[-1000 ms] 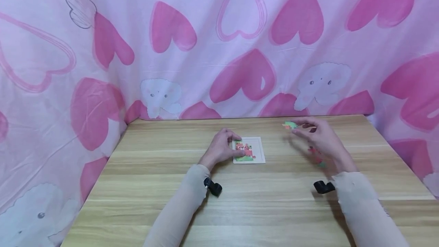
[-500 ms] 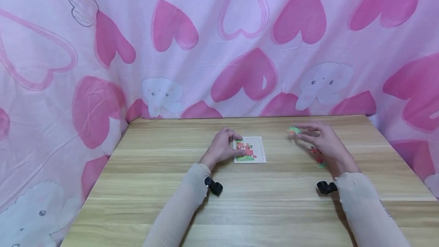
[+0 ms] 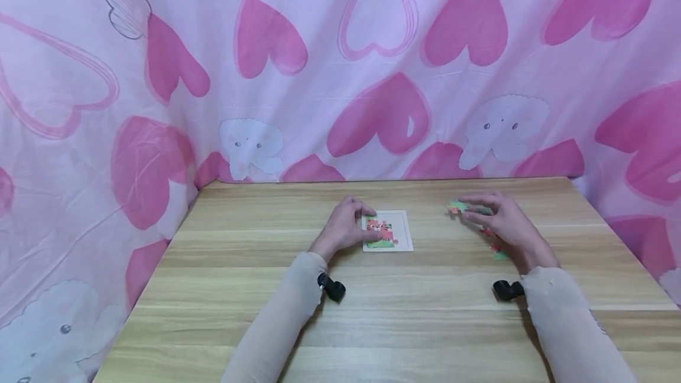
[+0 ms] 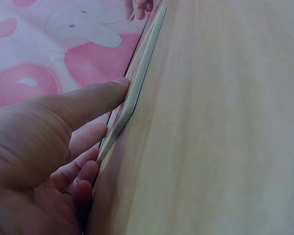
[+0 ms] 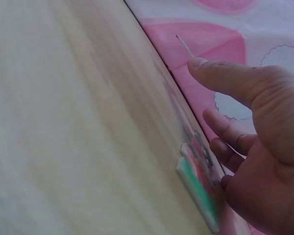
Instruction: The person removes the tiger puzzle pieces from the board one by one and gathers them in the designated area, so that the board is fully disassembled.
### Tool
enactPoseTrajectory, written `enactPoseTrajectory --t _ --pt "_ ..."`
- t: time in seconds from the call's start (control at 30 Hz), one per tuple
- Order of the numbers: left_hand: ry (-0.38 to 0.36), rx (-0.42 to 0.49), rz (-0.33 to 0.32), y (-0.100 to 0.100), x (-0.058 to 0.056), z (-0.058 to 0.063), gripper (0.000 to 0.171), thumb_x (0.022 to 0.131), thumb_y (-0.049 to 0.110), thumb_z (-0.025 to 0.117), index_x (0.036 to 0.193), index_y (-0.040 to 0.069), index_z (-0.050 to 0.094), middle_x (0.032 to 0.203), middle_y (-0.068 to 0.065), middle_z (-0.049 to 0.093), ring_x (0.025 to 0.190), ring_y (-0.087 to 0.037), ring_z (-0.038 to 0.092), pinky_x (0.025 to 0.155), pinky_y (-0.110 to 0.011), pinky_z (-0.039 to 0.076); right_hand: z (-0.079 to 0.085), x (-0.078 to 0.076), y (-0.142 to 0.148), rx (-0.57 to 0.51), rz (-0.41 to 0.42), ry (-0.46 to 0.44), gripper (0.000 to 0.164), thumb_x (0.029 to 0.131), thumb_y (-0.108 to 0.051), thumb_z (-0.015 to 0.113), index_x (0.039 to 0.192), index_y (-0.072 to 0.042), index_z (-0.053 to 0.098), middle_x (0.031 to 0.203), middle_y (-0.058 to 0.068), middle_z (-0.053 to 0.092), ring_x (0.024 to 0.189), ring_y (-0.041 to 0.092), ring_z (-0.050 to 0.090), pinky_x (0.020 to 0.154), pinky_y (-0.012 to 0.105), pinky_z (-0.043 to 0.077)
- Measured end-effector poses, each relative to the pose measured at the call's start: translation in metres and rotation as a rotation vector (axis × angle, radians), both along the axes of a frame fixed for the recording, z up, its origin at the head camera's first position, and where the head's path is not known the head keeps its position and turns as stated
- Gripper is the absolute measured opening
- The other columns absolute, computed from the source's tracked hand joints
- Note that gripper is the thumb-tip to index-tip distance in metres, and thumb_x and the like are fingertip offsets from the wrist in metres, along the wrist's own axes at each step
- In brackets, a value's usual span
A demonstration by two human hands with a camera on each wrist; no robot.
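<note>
A square white puzzle board (image 3: 402, 233) lies on the table, its left part filled with joined pieces (image 3: 383, 243) that show a red tiger face over green. My left hand (image 3: 340, 230) holds the board at its left side, thumb on top of the pieces and fingers at the edge. Between the thumb and fingers of my right hand (image 3: 502, 222) is a green and orange puzzle piece (image 3: 456, 207), pinched above the table to the right of the board. In the right wrist view that piece (image 5: 184, 45) shows edge-on as a thin line.
Several loose red and green puzzle pieces (image 3: 498, 252) lie below my right hand, partly hidden by it. The wooden table (image 3: 404, 324) ends at a pink curtain (image 3: 308, 93) printed with hearts. A black camera sits at each wrist.
The right hand has come slightly right and nearer to me with its piece, which has tilted a little. The left hand has stayed on the board.
</note>
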State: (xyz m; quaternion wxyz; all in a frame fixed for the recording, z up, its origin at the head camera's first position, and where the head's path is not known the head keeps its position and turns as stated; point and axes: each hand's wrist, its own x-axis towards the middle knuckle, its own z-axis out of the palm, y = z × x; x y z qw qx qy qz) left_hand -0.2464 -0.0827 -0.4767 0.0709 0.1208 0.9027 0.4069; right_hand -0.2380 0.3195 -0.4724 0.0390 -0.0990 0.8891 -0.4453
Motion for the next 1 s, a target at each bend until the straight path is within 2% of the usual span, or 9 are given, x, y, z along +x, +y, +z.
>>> enactPoseTrajectory --t 0.13,0.23,0.5,0.73,1.0 --pt "-0.012 -0.008 0.011 0.0009 -0.0004 -0.0003 0.055 0.08 0.038 0.103 0.128 0.023 0.081 0.128 0.005 0.06 0.118 -0.019 0.056 0.111 -0.041 0.051 -0.003 0.0005 0.0019 0.008 0.008 -0.015 0.049 0.105 -0.025 0.082 0.151 -0.011 0.07 0.151 0.018 0.055 0.136 0.034 0.045 0.103 0.043 0.044" --pt "-0.014 -0.012 0.013 0.001 -0.0004 0.0003 0.055 0.081 0.038 0.103 0.129 0.024 0.081 0.131 0.005 0.06 0.123 -0.02 0.057 0.114 -0.043 0.05 -0.0042 0.0 0.0025 0.022 0.022 -0.009 0.05 0.104 -0.026 0.083 0.15 -0.011 0.07 0.15 0.019 0.055 0.134 0.034 0.046 0.101 0.04 0.043" --pt "-0.003 -0.027 0.004 0.0003 -0.0007 0.0001 0.056 0.082 0.038 0.102 0.131 0.023 0.08 0.137 0.003 0.06 0.131 -0.023 0.057 0.119 -0.044 0.048 -0.0064 -0.0005 -0.0004 0.099 0.033 0.054 0.047 0.104 -0.026 0.083 0.147 -0.011 0.073 0.15 0.021 0.057 0.134 0.04 0.046 0.1 0.052 0.042" --pt "-0.001 -0.017 0.005 0.0004 0.0007 0.0001 0.056 0.081 0.037 0.103 0.13 0.023 0.081 0.133 0.004 0.06 0.124 -0.021 0.057 0.115 -0.043 0.05 -0.0078 -0.0017 -0.0029 0.119 -0.007 0.008 0.051 0.102 -0.036 0.084 0.147 -0.014 0.074 0.162 0.029 0.044 0.148 0.053 0.035 0.109 0.073 0.034" --pt "0.005 -0.002 -0.001 0.0 0.0009 0.0008 0.055 0.08 0.036 0.103 0.129 0.022 0.081 0.13 0.004 0.06 0.121 -0.02 0.057 0.113 -0.042 0.05 -0.0084 -0.0033 -0.0029 0.155 -0.021 0.003 0.054 0.102 -0.041 0.083 0.148 -0.013 0.073 0.161 0.03 0.043 0.148 0.054 0.034 0.109 0.075 0.033"
